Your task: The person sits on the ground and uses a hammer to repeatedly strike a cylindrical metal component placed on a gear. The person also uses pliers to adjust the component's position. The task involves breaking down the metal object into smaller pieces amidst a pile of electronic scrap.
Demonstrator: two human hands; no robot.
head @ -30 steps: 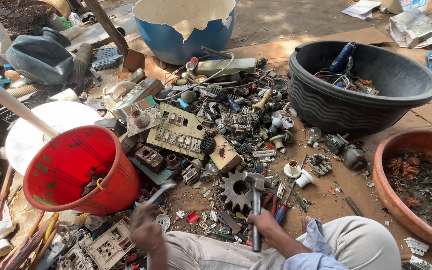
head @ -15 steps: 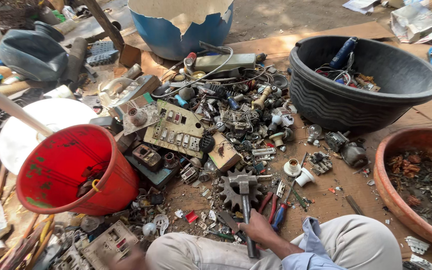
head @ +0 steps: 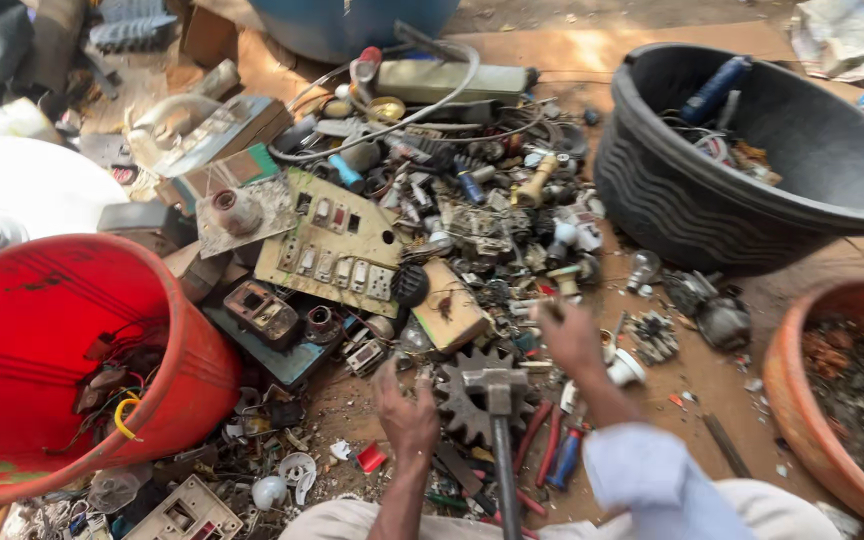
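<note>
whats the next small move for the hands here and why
Probably the right hand should drop onto the small parts just beneath it: it hovers open above the scrap pile, holding nothing. The left hand is beside the gear, with the hammer lying untouched between the two hands.

This is a scrap-sorting yard or salvage workshop on the ground outdoors. A heap of electrical scrap (head: 432,230) covers the dirt floor (head: 712,370): a switch plate (head: 337,250), cables, plugs, a gear (head: 467,400). A hammer (head: 497,400) and pliers (head: 552,450) lie among it. Around it stand sorting tubs: a red bucket (head: 42,340), a black tub (head: 752,150) and an orange basin (head: 832,400), each holding parts.
</note>
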